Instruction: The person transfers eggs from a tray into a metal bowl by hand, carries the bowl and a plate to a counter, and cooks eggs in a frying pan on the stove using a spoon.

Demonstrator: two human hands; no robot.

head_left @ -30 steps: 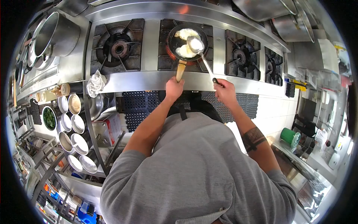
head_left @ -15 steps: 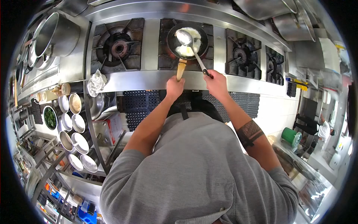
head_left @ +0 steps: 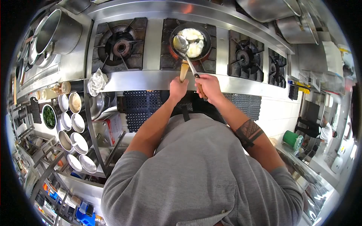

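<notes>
A dark frying pan (head_left: 207,42) sits over a burner of the stove, its pale handle (head_left: 184,71) pointing toward me. My left hand (head_left: 178,89) is closed around the end of that handle. Two white eggs (head_left: 194,40) lie in the pan. My right hand (head_left: 209,88) grips the handle of a large metal spoon (head_left: 180,44), whose bowl is at the left side of the pan, beside the eggs. The spoon's shaft slants across the pan's near rim, just right of the pan handle.
Burner grates (head_left: 120,45) flank the pan. A crumpled white cloth (head_left: 97,82) hangs at the stove's front left edge. Several white containers (head_left: 79,143) and a bowl of greens (head_left: 49,117) stand at left. Large pots (head_left: 60,32) rest upper left. Another person (head_left: 325,132) is far right.
The spoon has moved from the right of the pan across the eggs to its left side. My right hand has shifted left and nearer to me. My left hand stays on the pan handle.
</notes>
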